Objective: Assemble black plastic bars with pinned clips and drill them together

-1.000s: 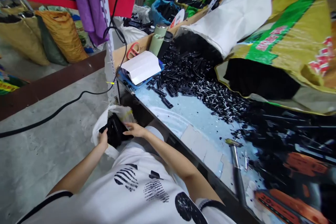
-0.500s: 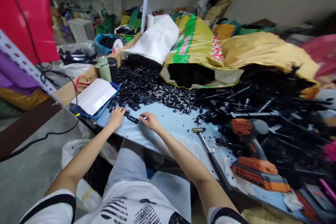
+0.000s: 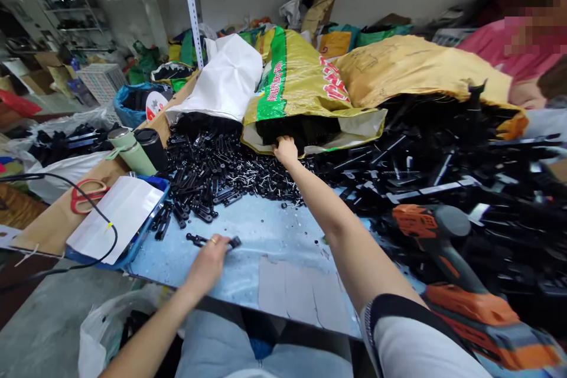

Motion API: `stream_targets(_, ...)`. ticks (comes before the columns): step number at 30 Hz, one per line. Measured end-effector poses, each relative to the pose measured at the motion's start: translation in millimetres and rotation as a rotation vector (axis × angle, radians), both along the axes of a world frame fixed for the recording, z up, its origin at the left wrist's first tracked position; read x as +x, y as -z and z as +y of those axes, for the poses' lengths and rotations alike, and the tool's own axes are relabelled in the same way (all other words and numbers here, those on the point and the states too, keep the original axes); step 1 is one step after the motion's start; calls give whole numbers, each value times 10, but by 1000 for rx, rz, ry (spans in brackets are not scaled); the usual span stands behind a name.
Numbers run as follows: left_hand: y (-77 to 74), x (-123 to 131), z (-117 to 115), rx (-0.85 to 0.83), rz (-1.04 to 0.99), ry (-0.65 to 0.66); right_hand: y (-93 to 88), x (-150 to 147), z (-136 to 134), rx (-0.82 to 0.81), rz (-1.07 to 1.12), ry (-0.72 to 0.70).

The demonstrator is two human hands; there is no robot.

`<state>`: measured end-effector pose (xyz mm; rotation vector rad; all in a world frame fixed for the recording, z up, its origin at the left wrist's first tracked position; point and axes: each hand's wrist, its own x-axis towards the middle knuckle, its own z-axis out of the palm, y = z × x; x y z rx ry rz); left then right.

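Down near the table's front, my left hand has its fingers closed round a small elongated black part, which shows on both sides of the fingers. My right hand reaches far forward into the mouth of a yellow-green woven sack. Its fingertips go into the dark opening, so I cannot see whether they hold anything. Just in front of that sack lies a heap of small pins and black bits. Left of it is a pile of black linked parts.
An orange cordless drill lies at the right by a heap of long black pieces. At the left are a blue tray with white paper, red scissors, a green flask and a hanging cable. Another person's pink sleeve shows far right.
My right hand has left the black part by my left hand and stretched forward to the sack's mouth. My left hand now grips a black part nearer the front. The view has turned right.
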<state>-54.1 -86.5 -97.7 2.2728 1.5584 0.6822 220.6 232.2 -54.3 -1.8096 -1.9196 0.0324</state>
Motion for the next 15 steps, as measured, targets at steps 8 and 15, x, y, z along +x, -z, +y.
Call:
stream_targets(8, 63, 571, -313, -137, 284, 100, 116, 3, -39, -44, 66, 52)
stream_targets(15, 211, 561, -394, -7, 281, 162, 116, 341, -765, -118, 192, -106)
